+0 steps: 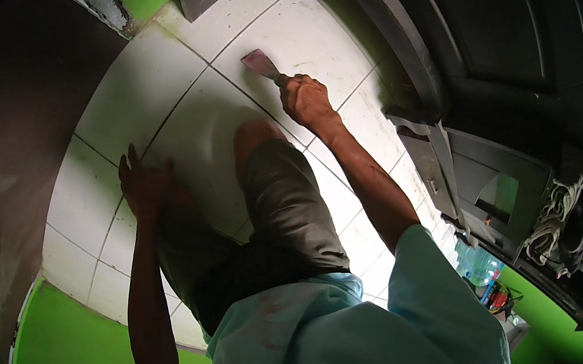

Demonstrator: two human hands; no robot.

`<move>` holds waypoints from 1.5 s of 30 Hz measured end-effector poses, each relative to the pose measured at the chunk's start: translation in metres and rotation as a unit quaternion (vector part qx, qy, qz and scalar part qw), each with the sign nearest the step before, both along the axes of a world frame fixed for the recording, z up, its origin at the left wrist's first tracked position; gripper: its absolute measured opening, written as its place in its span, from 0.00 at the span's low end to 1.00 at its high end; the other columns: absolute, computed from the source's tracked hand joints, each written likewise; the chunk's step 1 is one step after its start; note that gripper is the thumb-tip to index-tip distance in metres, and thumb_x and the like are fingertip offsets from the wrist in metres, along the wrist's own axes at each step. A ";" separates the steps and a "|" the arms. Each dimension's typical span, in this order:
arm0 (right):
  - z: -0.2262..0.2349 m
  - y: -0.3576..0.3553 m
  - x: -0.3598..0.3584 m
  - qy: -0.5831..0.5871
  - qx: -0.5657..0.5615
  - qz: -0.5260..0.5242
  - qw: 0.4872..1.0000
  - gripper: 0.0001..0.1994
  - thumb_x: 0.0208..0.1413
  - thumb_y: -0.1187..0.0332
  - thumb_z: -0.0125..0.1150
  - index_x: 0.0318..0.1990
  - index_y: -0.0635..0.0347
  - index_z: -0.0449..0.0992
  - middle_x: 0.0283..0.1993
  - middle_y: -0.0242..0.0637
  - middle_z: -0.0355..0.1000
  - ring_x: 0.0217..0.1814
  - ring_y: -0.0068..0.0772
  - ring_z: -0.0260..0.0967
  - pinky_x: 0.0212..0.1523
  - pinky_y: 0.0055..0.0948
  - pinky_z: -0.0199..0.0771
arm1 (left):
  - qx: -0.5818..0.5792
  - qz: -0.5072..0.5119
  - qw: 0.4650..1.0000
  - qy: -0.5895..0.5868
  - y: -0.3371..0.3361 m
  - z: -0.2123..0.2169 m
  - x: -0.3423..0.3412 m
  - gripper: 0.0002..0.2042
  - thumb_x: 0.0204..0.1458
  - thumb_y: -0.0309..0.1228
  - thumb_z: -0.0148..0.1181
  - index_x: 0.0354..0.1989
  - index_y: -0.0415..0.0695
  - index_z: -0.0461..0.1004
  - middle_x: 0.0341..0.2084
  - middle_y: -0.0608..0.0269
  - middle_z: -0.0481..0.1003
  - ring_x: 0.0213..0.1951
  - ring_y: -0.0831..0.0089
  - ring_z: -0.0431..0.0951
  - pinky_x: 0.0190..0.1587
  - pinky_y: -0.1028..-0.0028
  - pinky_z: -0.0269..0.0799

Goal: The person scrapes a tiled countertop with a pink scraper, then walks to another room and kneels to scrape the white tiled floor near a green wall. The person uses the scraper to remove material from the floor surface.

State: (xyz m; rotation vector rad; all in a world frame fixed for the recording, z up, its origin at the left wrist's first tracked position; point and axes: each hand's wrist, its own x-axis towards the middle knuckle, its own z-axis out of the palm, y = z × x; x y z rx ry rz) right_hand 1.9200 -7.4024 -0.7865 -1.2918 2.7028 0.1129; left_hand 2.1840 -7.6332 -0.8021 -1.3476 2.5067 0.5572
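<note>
My right hand (306, 100) is closed round the handle of a scraper (259, 63), a putty knife with a wide, pinkish-stained blade. The blade points up and to the left, over or against the white tiled floor (288, 33); whether it touches cannot be made out. To the left, my left hand (143, 180) hangs low over the tiles beside my knee, fingers spread and holding nothing. Shadow covers much of that hand. Between the two hands is my bent knee (254, 134).
Dark wooden furniture with panelled doors (499, 33) lines the right side. Cloth and cords (561, 214) hang by it, with a clear plastic bottle (477, 261) below. A brown surface (16, 136) bounds the left, and a green wall (100, 344) shows lower left.
</note>
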 end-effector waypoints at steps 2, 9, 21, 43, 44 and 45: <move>0.001 -0.006 -0.001 -0.051 -0.036 -0.027 0.998 0.11 0.55 0.67 0.48 0.42 0.53 0.76 0.31 0.45 0.74 0.35 0.42 0.73 0.33 0.39 0.73 | -0.003 0.012 1.000 -0.004 -0.002 0.000 0.003 0.46 0.39 0.56 0.64 0.65 0.48 0.52 0.62 0.43 0.55 0.62 0.48 0.57 0.60 0.51 0.60; 0.012 0.001 0.010 -0.098 -0.041 -0.075 0.991 0.13 0.55 0.68 0.45 0.42 0.53 0.76 0.31 0.44 0.75 0.38 0.43 0.73 0.41 0.42 0.72 | -0.011 -0.011 1.000 -0.017 0.001 0.003 0.000 0.46 0.40 0.57 0.63 0.66 0.48 0.51 0.61 0.43 0.55 0.62 0.48 0.57 0.59 0.53 0.61; 0.024 -0.021 0.005 -0.083 0.042 -0.069 0.993 0.13 0.55 0.70 0.41 0.38 0.60 0.75 0.37 0.47 0.74 0.44 0.44 0.72 0.45 0.37 0.72 | -0.012 -0.019 1.000 -0.004 -0.006 -0.015 0.011 0.47 0.39 0.58 0.63 0.65 0.49 0.52 0.62 0.43 0.54 0.63 0.48 0.56 0.60 0.51 0.59; 0.014 -0.043 0.004 -0.112 -0.079 -0.099 0.986 0.09 0.53 0.68 0.47 0.32 0.61 0.73 0.31 0.48 0.73 0.35 0.48 0.73 0.39 0.43 0.73 | 0.017 0.009 1.000 -0.009 -0.002 0.004 0.002 0.47 0.39 0.56 0.64 0.66 0.49 0.51 0.63 0.43 0.54 0.63 0.49 0.56 0.59 0.52 0.60; 0.015 -0.045 0.008 -0.110 -0.073 -0.105 0.986 0.09 0.54 0.67 0.47 0.33 0.61 0.73 0.31 0.48 0.73 0.35 0.48 0.72 0.40 0.43 0.73 | 0.012 0.009 1.000 -0.002 -0.003 0.004 0.002 0.47 0.39 0.56 0.64 0.66 0.49 0.51 0.62 0.43 0.54 0.63 0.49 0.56 0.59 0.52 0.60; 0.012 -0.046 0.014 -0.108 -0.066 -0.110 0.986 0.10 0.54 0.67 0.46 0.33 0.61 0.73 0.32 0.48 0.73 0.36 0.48 0.72 0.40 0.42 0.73 | 0.012 0.011 1.000 -0.013 -0.006 0.005 0.003 0.47 0.39 0.56 0.64 0.66 0.49 0.51 0.62 0.43 0.54 0.63 0.49 0.56 0.59 0.52 0.60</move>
